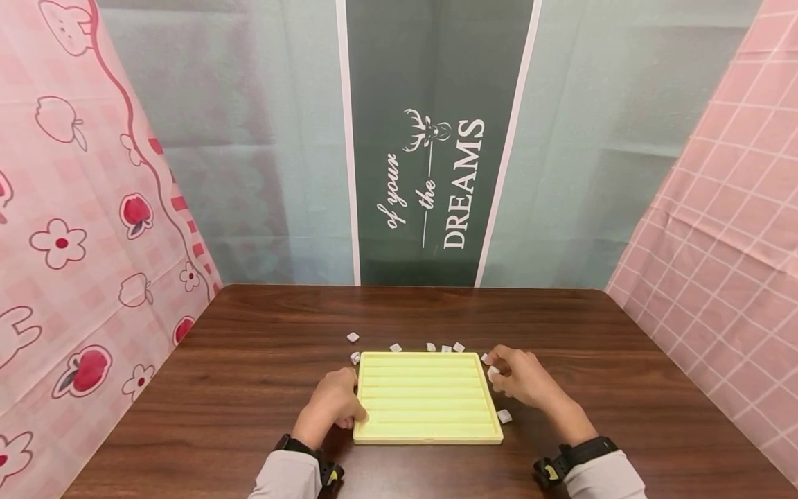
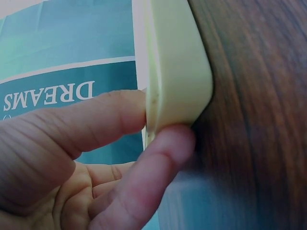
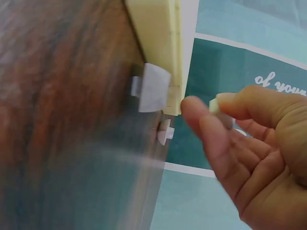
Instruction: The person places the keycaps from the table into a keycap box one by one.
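A pale yellow tray (image 1: 429, 398) with long ridged rows lies on the table. My left hand (image 1: 333, 398) pinches its left edge, thumb over the rim and a finger against the outer wall (image 2: 184, 62). Beyond the tray's right edge, my right hand (image 1: 524, 378) holds a small white keycap (image 3: 223, 118) between thumb and fingertips, partly hidden by them. One loose keycap (image 1: 485, 358) lies close to those fingertips, by the tray's far right corner. Another keycap (image 1: 504, 416) sits beside the tray's right wall, nearer me.
Several more white keycaps (image 1: 458, 347) are scattered along the tray's far edge. At its far left corner lies a keycap (image 1: 355, 358), with another keycap (image 1: 352, 337) farther back. The brown wooden table (image 1: 280, 326) ends at a grey-green curtain (image 1: 299, 208); pink cloths hang on both sides.
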Demonstrator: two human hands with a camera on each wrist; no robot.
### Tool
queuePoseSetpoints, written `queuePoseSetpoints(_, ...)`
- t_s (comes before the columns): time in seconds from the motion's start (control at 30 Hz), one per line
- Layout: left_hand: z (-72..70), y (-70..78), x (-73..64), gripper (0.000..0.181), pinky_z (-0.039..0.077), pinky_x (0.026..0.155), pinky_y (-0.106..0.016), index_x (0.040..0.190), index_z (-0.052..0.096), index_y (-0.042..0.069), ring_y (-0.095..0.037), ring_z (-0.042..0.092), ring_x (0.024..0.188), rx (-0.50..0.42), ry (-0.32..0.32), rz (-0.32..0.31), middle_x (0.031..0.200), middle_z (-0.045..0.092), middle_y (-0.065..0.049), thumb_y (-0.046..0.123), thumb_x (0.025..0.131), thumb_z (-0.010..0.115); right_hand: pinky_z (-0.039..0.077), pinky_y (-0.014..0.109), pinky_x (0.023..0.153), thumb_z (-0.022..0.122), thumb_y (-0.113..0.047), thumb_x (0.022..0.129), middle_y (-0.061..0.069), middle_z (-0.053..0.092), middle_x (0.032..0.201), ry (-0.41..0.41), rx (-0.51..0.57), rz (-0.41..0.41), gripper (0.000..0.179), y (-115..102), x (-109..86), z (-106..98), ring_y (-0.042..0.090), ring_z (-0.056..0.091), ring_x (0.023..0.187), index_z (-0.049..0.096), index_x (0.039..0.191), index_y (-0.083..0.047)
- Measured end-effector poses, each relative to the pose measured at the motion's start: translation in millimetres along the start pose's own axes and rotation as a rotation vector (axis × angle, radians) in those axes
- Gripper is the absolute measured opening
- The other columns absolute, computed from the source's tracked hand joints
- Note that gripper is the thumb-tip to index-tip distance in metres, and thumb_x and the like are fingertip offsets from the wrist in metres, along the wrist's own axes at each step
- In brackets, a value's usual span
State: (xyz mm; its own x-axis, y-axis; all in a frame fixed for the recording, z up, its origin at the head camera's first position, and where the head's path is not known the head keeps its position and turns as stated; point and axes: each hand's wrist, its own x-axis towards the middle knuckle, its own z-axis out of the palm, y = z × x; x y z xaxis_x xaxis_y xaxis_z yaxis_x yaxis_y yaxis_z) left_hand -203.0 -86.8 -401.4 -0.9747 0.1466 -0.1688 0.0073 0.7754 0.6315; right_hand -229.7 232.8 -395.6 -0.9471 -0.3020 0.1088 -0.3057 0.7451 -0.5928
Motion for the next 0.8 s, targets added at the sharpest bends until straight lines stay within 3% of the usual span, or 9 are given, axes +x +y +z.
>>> queuePoseSetpoints(0.17, 0.4, 0.5, 0.0, 0.033, 0.044, 0.033, -0.024, 0.074, 0.048, 0.001, -0.013, 0.05, 0.035, 0.002, 0.0, 0.002, 0.045, 0.051, -0.008, 0.0, 0.055, 0.075, 0.041, 0.022, 0.043, 0.06, -0.004, 0.076, -0.003, 0.054, 0.069, 0.086, -0.037, -0.076, 0.015, 2.8, 1.9, 3.7, 0.008, 0.051, 0.055, 0.057, 0.091, -0.006)
queuePoseSetpoints(0.3, 0.5, 1.1, 0.0, 0.033, 0.044, 0.033, -0.024, 0.073, 0.048, 0.001, -0.013, 0.05, 0.035, -0.002, 0.002, 0.001, 0.045, 0.051, -0.008, 0.0, 0.054, 0.075, 0.041, 0.022, 0.043, 0.063, -0.005, 0.074, -0.006, 0.053, 0.067, 0.136, -0.026, -0.061, 0.014, 2.0, 3.7, 4.9, 0.008, 0.048, 0.054, 0.059, 0.087, -0.008)
queuePoseSetpoints(0.47, -0.2, 1.9, -0.4, 0.033, 0.044, 0.033, -0.024, 0.072, 0.048, 0.001, -0.013, 0.05, 0.034, 0.003, 0.005, -0.002, 0.045, 0.051, -0.008, 0.0, 0.054, 0.075, 0.046, 0.022, 0.046, 0.062, 0.002, 0.073, 0.001, 0.057, 0.075, 0.078, 0.073, -0.032, 0.023, -0.7, 5.1, 5.2, 0.01, 0.054, 0.059, 0.053, 0.092, -0.005)
queuePoseSetpoints(0.7, -0.7, 2.6, -0.8, 0.032, 0.044, 0.033, -0.025, 0.072, 0.048, 0.001, -0.014, 0.05, 0.034, 0.008, 0.014, -0.001, 0.045, 0.051, -0.008, -0.001, 0.054, 0.075, 0.043, 0.022, 0.046, 0.066, 0.001, 0.07, -0.002, 0.053, 0.073, 0.017, 0.042, -0.16, 0.023, -1.5, 4.9, 3.8, 0.009, 0.05, 0.062, 0.053, 0.089, -0.005)
queuePoseSetpoints(0.8, -0.6, 2.5, -1.0, 0.032, 0.044, 0.033, -0.025, 0.072, 0.048, 0.001, -0.013, 0.05, 0.034, 0.006, 0.012, 0.002, 0.045, 0.051, -0.008, -0.001, 0.054, 0.074, 0.044, 0.023, 0.046, 0.067, 0.0, 0.07, -0.001, 0.053, 0.073, -0.001, 0.087, -0.162, 0.025, -1.3, 4.1, 4.3, 0.01, 0.05, 0.063, 0.052, 0.09, -0.004)
